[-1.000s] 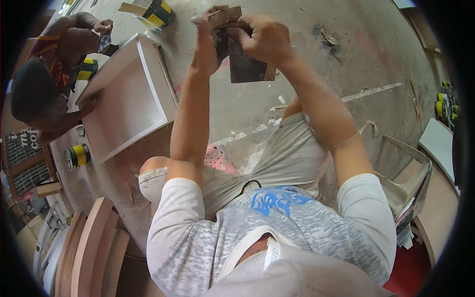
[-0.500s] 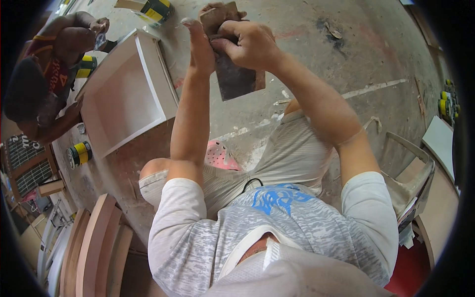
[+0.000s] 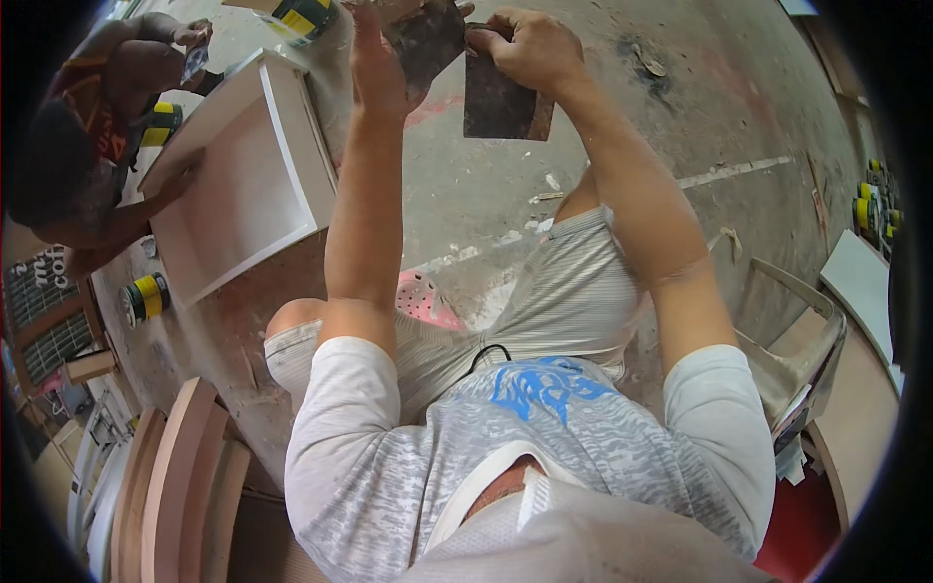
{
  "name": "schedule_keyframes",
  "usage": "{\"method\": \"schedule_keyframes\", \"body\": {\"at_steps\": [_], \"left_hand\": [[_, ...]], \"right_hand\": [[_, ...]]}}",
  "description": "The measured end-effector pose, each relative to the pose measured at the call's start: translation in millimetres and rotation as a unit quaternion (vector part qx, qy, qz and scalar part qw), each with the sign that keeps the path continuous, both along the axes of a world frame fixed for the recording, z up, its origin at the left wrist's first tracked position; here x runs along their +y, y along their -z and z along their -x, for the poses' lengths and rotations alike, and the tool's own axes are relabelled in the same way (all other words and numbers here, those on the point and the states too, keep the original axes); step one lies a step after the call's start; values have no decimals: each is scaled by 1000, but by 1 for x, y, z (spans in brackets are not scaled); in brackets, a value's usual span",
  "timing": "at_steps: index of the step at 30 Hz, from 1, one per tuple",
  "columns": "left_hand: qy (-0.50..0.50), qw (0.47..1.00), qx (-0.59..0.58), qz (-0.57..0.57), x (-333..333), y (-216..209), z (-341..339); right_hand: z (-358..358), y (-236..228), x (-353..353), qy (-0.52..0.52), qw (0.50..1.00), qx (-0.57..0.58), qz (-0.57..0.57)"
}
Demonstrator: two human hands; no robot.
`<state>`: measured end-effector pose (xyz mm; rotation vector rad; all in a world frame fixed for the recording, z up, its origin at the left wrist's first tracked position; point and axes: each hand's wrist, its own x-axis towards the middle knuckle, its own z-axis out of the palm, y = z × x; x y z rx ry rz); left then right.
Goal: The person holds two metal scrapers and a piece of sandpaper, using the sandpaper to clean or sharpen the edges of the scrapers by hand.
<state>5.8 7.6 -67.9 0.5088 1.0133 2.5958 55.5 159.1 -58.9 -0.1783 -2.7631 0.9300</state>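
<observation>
My left hand is raised at the top of the view, gripping a dark brown piece that looks like sandpaper. Its fingers are partly hidden behind that piece, and the top is cut off by the frame. To its right, my right hand pinches a dark rectangular sandpaper sheet by its upper edge, with thumb and bent fingers. This sheet hangs down, showing a brown strip at its lower right. A narrow gap separates the two pieces.
At left, a co-worker rests a hand inside a pale open box like a drawer. Yellow-banded cans stand around. Curved wooden parts lie lower left; a chair-like frame is at right. Debris litters the concrete floor.
My hands have moved apart and slightly up; the dark pieces that overlapped are now separate, one in each hand. The co-worker's hand has moved into the pale box.
</observation>
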Motion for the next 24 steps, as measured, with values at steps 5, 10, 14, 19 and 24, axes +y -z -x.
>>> {"method": "schedule_keyframes", "body": {"at_steps": [5,10,14,19,24], "left_hand": [[-8,998,61,12,-7,-4,-2],[-44,997,55,18,-8,-1,-3],[-73,996,56,18,-7,2,-6],[-111,991,60,36,-5,6,-8],[-230,966,91,75,-9,16,-3]], "right_hand": [[-7,16,-15,-33,996,72,-34],[-15,16,-43,-124,982,134,-37],[-19,18,-46,-129,976,171,-29],[-21,22,-43,-160,975,155,11],[-20,24,-41,-174,976,120,55]]}}
